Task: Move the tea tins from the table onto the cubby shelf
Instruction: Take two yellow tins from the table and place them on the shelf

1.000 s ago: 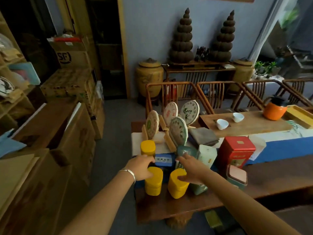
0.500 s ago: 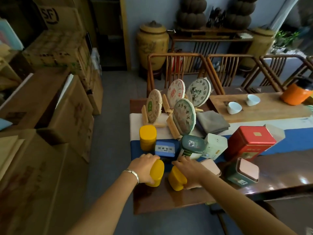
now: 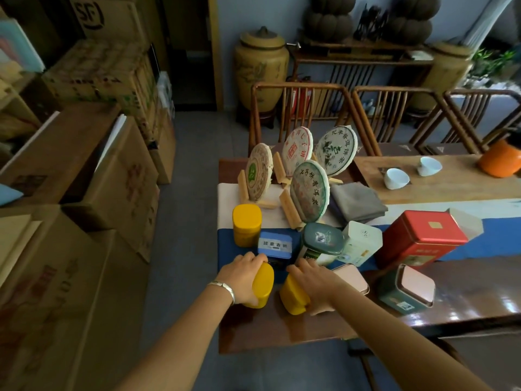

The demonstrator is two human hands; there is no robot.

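Note:
My left hand [image 3: 243,275] grips a yellow tea tin [image 3: 262,286] near the table's left front corner. My right hand [image 3: 315,280] grips a second yellow tin [image 3: 291,297] just to its right. Both tins are tilted. A third yellow tin [image 3: 247,224] stands upright behind them. Further tins crowd the dark wooden table [image 3: 282,331]: a blue one [image 3: 275,246], a dark green one [image 3: 322,241], a pale one [image 3: 361,242], a big red one [image 3: 420,238], a pink-lidded one [image 3: 351,279] behind my right wrist and a teal pink-lidded one [image 3: 406,289]. The cubby shelf is hardly in view.
Round tea cakes [image 3: 310,190] stand on wooden holders behind the tins, beside a folded grey cloth [image 3: 358,203]. Two white cups [image 3: 396,178] and an orange pot [image 3: 500,162] sit on a tray. Stacked cardboard boxes [image 3: 84,193] line the left; chairs [image 3: 310,114] stand behind the table.
The camera has tipped down and moved closer. Both hands have closed round their yellow tins, which have tilted from upright.

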